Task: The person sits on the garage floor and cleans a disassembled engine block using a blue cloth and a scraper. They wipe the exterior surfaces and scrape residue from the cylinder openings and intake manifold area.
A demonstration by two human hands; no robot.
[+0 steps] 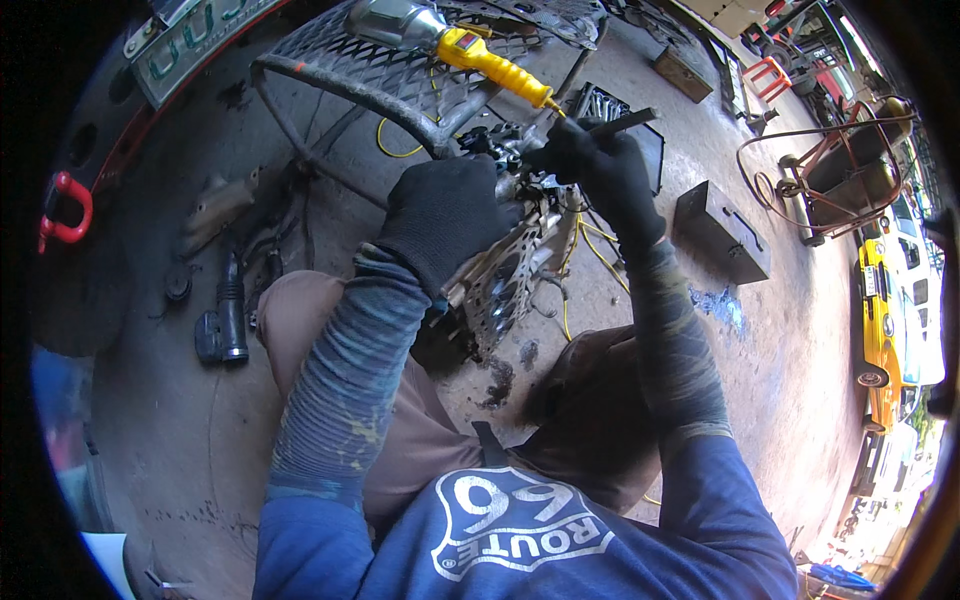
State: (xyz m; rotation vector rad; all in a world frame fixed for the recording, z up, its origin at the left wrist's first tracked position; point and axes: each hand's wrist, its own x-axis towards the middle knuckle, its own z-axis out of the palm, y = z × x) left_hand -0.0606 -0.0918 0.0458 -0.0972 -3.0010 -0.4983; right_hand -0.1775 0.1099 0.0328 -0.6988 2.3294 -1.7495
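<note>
A metal vehicle part (505, 295), with a perforated plate and several fittings, stands between my knees. My left hand (450, 215), in a black glove, is closed on its left side, and its fingertips are partly hidden. To the right of the part's upper end is my gloved right hand (605, 175). Its fingers are wrapped round a dark bar-shaped tool (630, 122) that juts out to the right; the tool's working end is hidden. A yellow-handled work lamp (490, 70) lies just beyond both hands, its caged head to the left.
The lamp rests on a mesh-topped metal stand (330, 85). A yellow cord (565, 290) runs beside the part. A tool tray (645, 150) and a grey metal box (722, 232) are at right. A black hose piece (230, 310) and a red shackle (68, 212) are at left.
</note>
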